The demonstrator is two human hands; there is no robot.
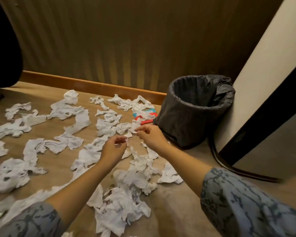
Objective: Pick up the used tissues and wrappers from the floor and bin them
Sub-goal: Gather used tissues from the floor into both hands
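Note:
Several crumpled white tissues [70, 110] lie scattered over the brown floor, with a thick heap [126, 200] near me. A red, blue and white wrapper [144, 116] lies among tissues just left of the bin [195, 110], a round bin lined with a black bag, its mouth dark. My left hand [114, 150] hovers over the tissues at centre, its fingertips pinched on a small pale scrap. My right hand [151, 135] is just to its right, fingertips pinched at the edge of a tissue [125, 128] on the floor.
A ribbed brown wall with a wooden skirting board [92, 86] runs along the back. A cream panel with a dark edge [256, 93] leans at the right beside the bin. A dark object [3, 48] fills the upper left corner.

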